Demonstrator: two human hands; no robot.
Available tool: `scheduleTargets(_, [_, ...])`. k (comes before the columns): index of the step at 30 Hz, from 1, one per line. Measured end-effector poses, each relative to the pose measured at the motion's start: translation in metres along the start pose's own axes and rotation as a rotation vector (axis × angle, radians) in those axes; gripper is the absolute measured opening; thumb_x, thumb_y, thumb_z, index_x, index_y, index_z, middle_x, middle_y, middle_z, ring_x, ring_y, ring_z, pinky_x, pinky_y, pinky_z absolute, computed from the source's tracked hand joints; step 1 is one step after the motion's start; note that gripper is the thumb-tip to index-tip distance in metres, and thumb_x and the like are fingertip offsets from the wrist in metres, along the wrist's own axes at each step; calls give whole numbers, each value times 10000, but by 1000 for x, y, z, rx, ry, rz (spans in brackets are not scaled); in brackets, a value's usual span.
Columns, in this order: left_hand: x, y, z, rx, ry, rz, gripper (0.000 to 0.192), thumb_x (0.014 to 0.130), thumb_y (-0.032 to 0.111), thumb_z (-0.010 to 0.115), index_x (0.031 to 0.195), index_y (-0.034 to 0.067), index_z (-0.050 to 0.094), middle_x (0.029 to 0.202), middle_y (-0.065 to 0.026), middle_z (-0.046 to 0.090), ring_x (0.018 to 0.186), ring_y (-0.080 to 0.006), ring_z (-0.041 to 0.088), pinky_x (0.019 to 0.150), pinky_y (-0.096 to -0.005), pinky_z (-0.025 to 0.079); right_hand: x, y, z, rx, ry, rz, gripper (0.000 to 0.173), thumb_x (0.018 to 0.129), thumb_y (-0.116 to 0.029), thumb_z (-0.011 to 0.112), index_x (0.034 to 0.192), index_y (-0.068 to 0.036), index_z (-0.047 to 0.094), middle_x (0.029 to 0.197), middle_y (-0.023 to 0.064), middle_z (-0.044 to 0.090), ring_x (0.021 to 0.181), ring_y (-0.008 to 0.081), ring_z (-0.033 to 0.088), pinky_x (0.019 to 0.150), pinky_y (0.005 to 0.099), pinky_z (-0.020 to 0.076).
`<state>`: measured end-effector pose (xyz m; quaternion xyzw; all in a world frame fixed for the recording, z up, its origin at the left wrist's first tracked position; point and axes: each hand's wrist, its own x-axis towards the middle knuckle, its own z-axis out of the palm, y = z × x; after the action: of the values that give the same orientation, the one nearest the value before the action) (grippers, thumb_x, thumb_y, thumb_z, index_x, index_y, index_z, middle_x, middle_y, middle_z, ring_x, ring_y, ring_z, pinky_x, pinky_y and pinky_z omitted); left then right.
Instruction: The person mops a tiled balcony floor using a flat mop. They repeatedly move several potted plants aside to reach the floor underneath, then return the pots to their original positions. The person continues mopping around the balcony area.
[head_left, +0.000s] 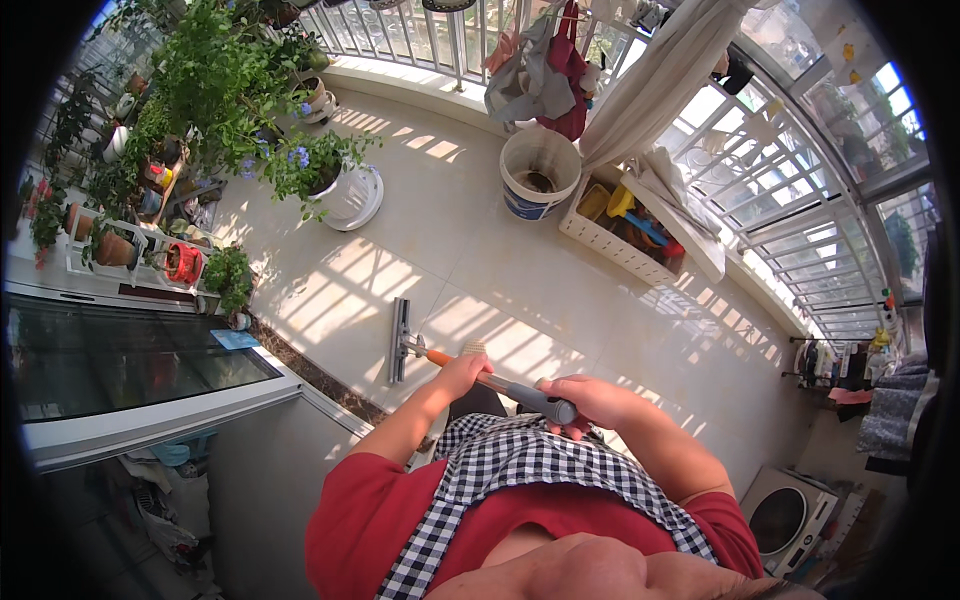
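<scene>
A mop with a long grey flat head (399, 341) rests on the pale tiled floor (495, 262). Its handle (437, 358) is orange near the head and slants back towards my body. My left hand (461, 375) is wrapped around the handle's middle stretch. Near the rounded end, my right hand (589, 405) holds the thick grey grip (536, 399). The underside of the mop head is hidden. Below both hands is a black-and-white checked apron (517, 457), and a slippered foot (474, 346) shows just past my left hand.
A white pot with a blue-flowering plant (346, 196) stands ahead, left of a white bucket (538, 180). Beside the bucket is a crate of toys (622, 244). Potted plants line the left; a sliding door frame (165, 409) edges the near left. A washing machine (784, 517) stands right.
</scene>
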<state>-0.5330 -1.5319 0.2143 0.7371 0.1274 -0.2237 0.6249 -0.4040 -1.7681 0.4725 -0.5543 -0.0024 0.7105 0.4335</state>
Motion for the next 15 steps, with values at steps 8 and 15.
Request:
scheduleTargets(8, [-100,142,-13,-233,-170,-29,423,1027,408,480,944,33,655,865,-44,620,824,-100,553,768,-256,443,-17,-7,42,-701,260,-391,512,1020,-471,454,1107,-25,691,965,172,699,932,299,648,853,391,506])
scheduleTargets(15, [-147,120,-50,-7,-108,-501,329,1004,341,541,1052,36,651,727,-41,620,648,-95,566,594,-263,457,-48,53,-1,-929,562,-280,339,969,-350,553,1157,-113,706,1179,145,641,1123,311,608,983,406,478])
